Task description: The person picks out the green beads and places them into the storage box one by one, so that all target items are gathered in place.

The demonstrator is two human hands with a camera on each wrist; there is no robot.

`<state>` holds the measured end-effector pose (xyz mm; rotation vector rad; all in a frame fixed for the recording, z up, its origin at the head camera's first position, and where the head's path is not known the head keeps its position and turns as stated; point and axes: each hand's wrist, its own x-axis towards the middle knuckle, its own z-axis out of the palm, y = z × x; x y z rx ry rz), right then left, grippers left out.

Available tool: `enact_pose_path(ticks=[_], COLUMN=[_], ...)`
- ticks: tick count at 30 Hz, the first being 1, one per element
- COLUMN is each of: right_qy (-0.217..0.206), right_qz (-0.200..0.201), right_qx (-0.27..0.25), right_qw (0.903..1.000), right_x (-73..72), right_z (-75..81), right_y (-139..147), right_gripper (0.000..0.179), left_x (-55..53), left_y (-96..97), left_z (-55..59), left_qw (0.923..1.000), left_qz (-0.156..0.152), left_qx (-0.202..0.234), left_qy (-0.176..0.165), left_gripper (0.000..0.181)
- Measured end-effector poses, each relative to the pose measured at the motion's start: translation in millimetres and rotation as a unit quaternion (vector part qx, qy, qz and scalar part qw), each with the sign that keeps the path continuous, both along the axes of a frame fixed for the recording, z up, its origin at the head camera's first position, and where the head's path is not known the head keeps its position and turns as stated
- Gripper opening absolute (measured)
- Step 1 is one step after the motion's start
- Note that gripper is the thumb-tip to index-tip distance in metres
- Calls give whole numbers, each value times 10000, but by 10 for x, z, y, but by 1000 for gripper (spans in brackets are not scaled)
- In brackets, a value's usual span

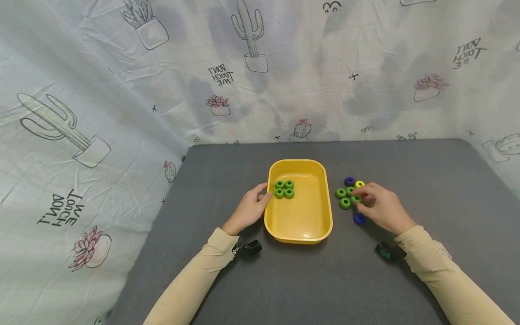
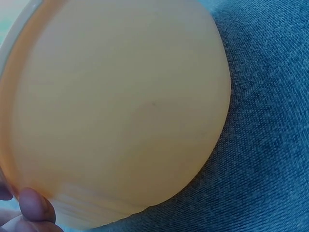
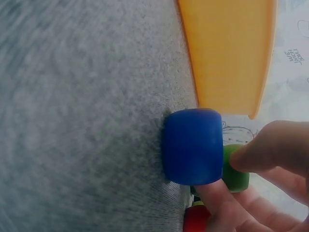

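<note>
1. Nearest, a blue ring (image 1: 359, 222) lies just beside the right hand (image 1: 383, 207).
2. That hand pinches a green ring (image 1: 355, 201) between thumb and fingertips; picking it up seems the step in hand, and the next move calls for a lift clear of its neighbours.
3. The left hand (image 1: 250, 206), fingers curled, grips the yellow tray (image 1: 302, 221) by its left rim.
4. Four green rings (image 1: 289, 196) sit grouped inside.
5. Farther, a dark blue ring (image 1: 349, 183) lies outside.

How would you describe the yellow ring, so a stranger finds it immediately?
On the grey table, find the yellow tray. To its right lie green rings; just beyond them, beside the dark blue ring, sits the yellow ring, the only visible ring in that colour.
</note>
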<state>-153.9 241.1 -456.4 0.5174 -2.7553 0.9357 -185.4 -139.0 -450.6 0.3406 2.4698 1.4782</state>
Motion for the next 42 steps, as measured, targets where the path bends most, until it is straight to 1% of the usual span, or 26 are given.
enact_pose_path(ticks=[4,12,24,28,32,38,42], right_qy=[-44,154,96,92,192,294,285], right_qz=[-54,-112,-133,-157,-133,-101,-77], right_qx=[-103,-176,-238,-250,-269,-300,-265], right_qw=[9999,9997,9996,9995,9994,9991,9992], right_x=[8,15,20,25,28,33,32], right_z=[-4,-6,1,11,31,69,85], right_y=[0,3,-6,-19,-33,-53,-66], right_gripper=[30,27,26,26,25,25,25], left_x=[-3,-5,-3,-5,-11,12,22], left_y=[9,6,10,11,12,17,14], left_z=[0,-4,-2,-6,-9,32,32], left_qw=[10000,10000,10000,10000,10000,10000,10000], left_qz=[8,-5,-37,-24,-12,-6,43], left_qx=[6,11,-41,-52,-44,30,48], left_qy=[-15,-23,47,43,39,-7,-48], left_gripper=[53,53,52,53,53,53,53])
